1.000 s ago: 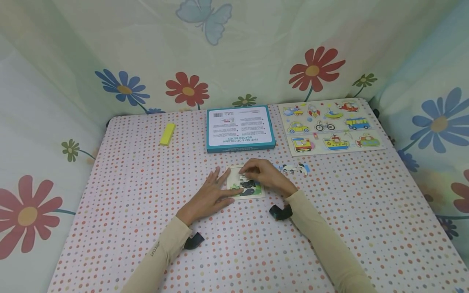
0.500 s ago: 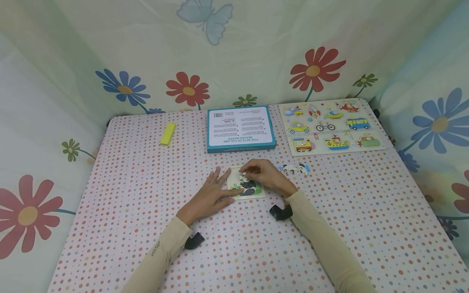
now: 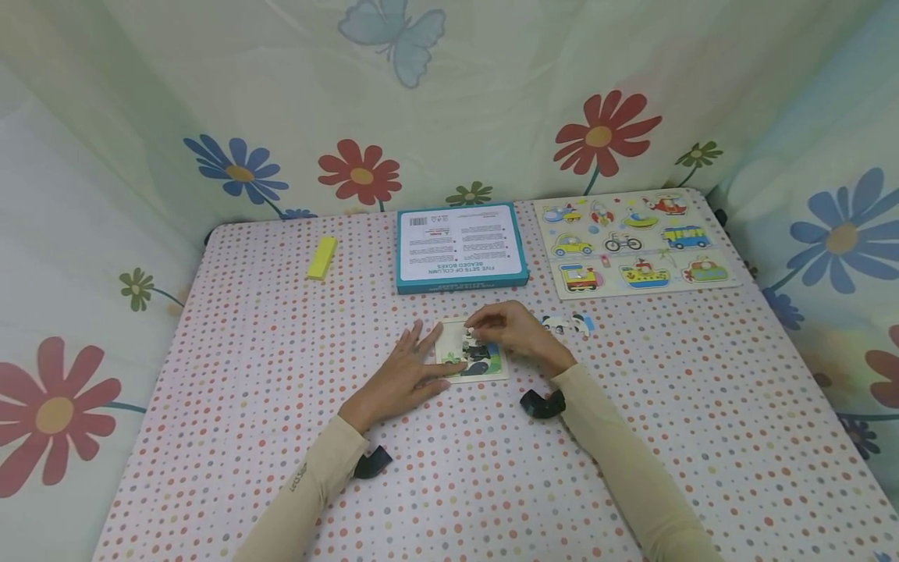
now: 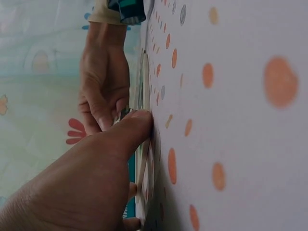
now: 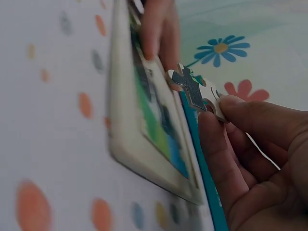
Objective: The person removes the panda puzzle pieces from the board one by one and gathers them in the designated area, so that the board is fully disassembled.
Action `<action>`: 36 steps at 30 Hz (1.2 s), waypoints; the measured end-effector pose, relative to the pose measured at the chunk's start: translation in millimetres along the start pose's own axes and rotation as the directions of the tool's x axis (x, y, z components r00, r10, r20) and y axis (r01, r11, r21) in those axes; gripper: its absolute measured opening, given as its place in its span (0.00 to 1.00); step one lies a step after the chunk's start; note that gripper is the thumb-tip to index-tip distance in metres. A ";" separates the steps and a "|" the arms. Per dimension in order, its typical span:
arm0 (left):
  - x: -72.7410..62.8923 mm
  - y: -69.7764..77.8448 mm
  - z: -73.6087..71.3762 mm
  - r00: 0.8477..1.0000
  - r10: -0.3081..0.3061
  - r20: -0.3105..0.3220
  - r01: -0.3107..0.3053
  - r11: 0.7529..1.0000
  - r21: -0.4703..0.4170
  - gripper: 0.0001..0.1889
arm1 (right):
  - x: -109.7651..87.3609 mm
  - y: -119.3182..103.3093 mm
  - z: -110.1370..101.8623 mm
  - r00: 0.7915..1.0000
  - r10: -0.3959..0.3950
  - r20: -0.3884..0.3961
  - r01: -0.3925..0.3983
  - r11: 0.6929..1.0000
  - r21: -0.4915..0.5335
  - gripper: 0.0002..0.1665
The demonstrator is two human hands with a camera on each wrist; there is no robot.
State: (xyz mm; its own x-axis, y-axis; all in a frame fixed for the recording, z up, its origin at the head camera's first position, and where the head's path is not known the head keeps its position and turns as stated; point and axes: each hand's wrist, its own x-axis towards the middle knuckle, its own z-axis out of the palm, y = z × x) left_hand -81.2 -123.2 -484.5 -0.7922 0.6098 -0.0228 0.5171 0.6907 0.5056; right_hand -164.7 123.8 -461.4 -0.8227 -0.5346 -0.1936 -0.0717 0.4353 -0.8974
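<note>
A small wooden jigsaw tray (image 3: 449, 336) lies between both hands in the head view, partly filled with green, black and white picture pieces. My left hand (image 3: 400, 380) rests on its left side, fingers spread and fairly straight. Between thumb and fingers, my right hand (image 3: 513, 332) pinches a jigsaw piece (image 5: 195, 91) with knobs, printed dark grey, white and green. That piece is held tilted above the tray in the right wrist view. Right of the tray lie loose panda-printed pieces (image 3: 562, 324), partly hidden by the right hand.
Behind the tray lies a teal-edged box (image 3: 462, 246). A vehicle peg puzzle board (image 3: 611, 261) is at the back right, a yellow block (image 3: 321, 257) at the back left. Dark wrist devices (image 3: 543, 404) sit by both sleeves. Floral curtains surround the dotted table (image 3: 449, 499).
My right hand has shifted slightly right, still pinching the jigsaw piece. The left hand stays in place on the tray.
</note>
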 end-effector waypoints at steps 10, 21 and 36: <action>0.8 -2.5 -1.9 1.000 -0.004 -0.016 0.004 1.000 0.005 0.20 | -20.1 8.2 -41.9 0.995 -0.043 -0.095 0.046 0.998 0.036 0.14; -5.1 0.5 5.3 1.000 -0.019 -0.005 0.018 0.999 -0.032 0.20 | -70.4 39.1 -78.5 0.988 -0.013 -0.154 0.009 1.000 -0.030 0.14; -2.2 -0.2 4.9 1.000 0.005 -0.008 -0.005 1.000 0.006 0.20 | -87.5 51.1 -71.3 0.978 0.034 -0.208 -0.089 0.961 -0.263 0.08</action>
State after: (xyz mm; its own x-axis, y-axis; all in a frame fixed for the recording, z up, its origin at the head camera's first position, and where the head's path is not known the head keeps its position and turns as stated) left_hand -78.0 -122.9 -488.8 -0.7920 0.6104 -0.0135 0.5232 0.6898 0.5004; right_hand -136.6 244.4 -462.1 -0.9239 -0.3570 -0.1374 -0.1435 0.6564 -0.7406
